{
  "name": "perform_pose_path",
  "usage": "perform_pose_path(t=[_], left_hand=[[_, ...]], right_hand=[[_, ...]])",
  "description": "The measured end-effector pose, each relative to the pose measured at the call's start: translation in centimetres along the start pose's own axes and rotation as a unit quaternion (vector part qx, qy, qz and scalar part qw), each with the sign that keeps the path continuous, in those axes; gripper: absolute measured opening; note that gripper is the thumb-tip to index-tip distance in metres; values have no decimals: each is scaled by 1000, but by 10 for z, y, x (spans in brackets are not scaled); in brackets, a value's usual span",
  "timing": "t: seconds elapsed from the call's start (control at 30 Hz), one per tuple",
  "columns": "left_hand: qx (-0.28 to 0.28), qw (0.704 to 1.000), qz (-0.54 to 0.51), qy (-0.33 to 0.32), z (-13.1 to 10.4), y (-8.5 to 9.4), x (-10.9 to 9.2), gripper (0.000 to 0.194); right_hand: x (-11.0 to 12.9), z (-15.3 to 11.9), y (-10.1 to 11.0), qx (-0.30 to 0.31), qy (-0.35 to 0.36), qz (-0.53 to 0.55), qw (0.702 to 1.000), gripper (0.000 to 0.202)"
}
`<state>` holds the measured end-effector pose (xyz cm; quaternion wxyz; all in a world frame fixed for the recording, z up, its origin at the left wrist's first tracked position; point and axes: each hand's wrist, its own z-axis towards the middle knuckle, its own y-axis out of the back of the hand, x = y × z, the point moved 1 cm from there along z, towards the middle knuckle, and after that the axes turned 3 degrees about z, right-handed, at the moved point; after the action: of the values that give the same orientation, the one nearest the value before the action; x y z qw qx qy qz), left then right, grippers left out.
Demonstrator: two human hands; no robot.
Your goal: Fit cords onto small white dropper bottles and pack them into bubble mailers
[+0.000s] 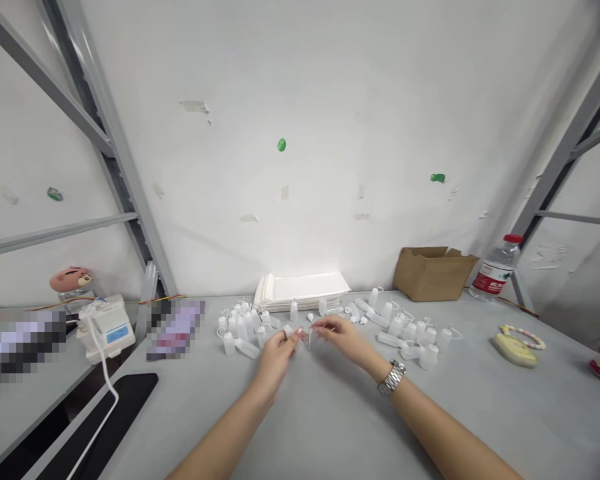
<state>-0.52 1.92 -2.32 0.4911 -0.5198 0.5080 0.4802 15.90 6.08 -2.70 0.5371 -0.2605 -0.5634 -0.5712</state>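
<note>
My left hand [278, 348] is closed around a small translucent white squeeze bottle [289, 331], much of which the fingers cover. Just to its right, my right hand [344, 337] pinches a thin white piece [310, 335], perhaps a cap strap; its exact kind is too small to make out. On the left stands a cluster of similar squeeze bottles [241, 325], some with looped cap straps. More of these bottles [409, 329] stand or lie to the right of my right hand. Loose white caps [354, 315] lie behind it.
A stack of white trays [307, 288] is against the wall. At the back right are a cardboard box [433, 275] and a red-capped water bottle [496, 270]. A yellow case [515, 350] with a beaded loop lies right. Leftward are a black mat [110, 413] and a white device [111, 327].
</note>
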Motion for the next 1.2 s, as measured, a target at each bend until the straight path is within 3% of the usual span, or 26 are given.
perform_pose_path(t=[0.07, 0.17, 0.37, 0.63, 0.77, 0.83, 0.93, 1.03, 1.2], left_hand=[[5, 999, -38, 20, 0, -1, -1, 39], [28, 995, -79, 59, -1, -4, -3, 38], [39, 994, -73, 76, -4, -8, -6, 41], [43, 993, -77, 79, -2, -7, -3, 40], [42, 995, -74, 53, -2, -6, -4, 37], [40, 996, -66, 39, -3, -6, -5, 41], [35, 998, -59, 8, -5, -9, -7, 50], [42, 998, -44, -29, -7, -11, -8, 37], [54, 997, -15, -48, -10, -12, -10, 24]], right_hand=[[-10, 5, 19, -88, 18, -131, 987, 18], [-24, 9, 36, -116, 47, -285, 950, 28], [-30, 10, 35, -101, 29, -288, 952, 15], [-28, 13, 37, -134, -29, -117, 984, 10], [-12, 7, 33, -98, -66, 21, 993, 24], [-1, 2, 28, -63, -100, 180, 977, 23], [14, -6, 17, -5, -155, 404, 902, 20], [21, -9, 10, 29, -165, 452, 876, 16], [19, -10, 4, 55, -144, 461, 874, 14]])
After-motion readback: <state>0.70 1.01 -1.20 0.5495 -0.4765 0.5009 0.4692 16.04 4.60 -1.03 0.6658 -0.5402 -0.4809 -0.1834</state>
